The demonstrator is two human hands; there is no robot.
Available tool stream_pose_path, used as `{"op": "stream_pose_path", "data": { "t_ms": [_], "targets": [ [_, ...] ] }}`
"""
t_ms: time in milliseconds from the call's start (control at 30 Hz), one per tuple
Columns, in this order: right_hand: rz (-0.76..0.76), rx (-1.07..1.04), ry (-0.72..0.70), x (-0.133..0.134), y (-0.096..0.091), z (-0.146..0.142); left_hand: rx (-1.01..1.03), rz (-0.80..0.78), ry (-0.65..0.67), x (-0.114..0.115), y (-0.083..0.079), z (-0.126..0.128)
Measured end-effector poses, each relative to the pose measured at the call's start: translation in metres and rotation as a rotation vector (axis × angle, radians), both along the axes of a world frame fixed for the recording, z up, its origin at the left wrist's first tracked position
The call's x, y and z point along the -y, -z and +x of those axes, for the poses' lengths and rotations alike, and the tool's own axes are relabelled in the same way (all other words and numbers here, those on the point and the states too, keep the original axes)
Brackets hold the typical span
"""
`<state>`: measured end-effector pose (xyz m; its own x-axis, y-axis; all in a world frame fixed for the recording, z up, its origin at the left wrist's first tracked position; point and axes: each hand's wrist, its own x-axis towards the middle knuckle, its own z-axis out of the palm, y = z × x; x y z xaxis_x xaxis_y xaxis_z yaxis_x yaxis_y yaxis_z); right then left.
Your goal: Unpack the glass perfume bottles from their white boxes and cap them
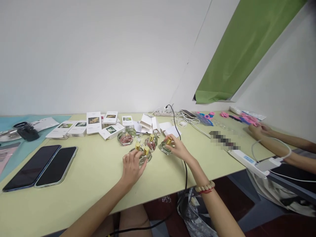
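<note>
Several small round glass perfume bottles with gold caps stand together on the pale green table [93,171]. My left hand [132,166] has its fingers curled around the nearest bottle [145,155]. My right hand [177,148] pinches the gold cap of another bottle [166,146] to the right. Two more bottles [151,142] stand just behind, and one with pink contents [125,138] sits to the left. A beaded bracelet [204,188] is on my right wrist.
Two dark phones [41,166] lie at the left. Small white boxes [93,122] with flower pictures line the back. A black cable [184,158] runs off the table edge. A white power strip [244,159] lies at right, where another person's hands [258,130] work near pink parts [247,118].
</note>
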<state>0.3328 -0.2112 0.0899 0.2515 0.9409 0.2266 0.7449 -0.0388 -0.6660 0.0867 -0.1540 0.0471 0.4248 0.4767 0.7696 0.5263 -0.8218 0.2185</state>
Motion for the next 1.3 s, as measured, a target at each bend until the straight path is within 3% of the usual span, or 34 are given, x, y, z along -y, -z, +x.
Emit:
{"op": "stream_pose_path", "data": {
  "t_ms": [167,367,733,933,1067,1300],
  "targets": [
    [-0.07,-0.292,-0.252,0.028,-0.016,-0.037,-0.151,0.086,0.241,0.006,-0.002,0.003],
    [-0.067,-0.345,-0.364,0.029,-0.022,-0.068,-0.26,-0.034,0.171,0.006,0.0,0.011],
    [0.098,-0.355,-0.179,0.022,0.0,-0.079,-0.208,-0.079,0.142,0.003,0.001,0.011],
    [0.382,-0.516,-0.046,0.022,-0.03,-0.065,-0.169,-0.086,0.146,0.002,0.002,0.011],
    [0.266,-0.465,-0.144,0.023,-0.042,-0.06,-0.168,-0.091,0.149,0.003,0.0,0.011],
    [0.082,-0.38,-0.221,0.025,-0.02,-0.073,-0.178,-0.063,0.137,0.004,-0.002,0.011]
  ]
}}
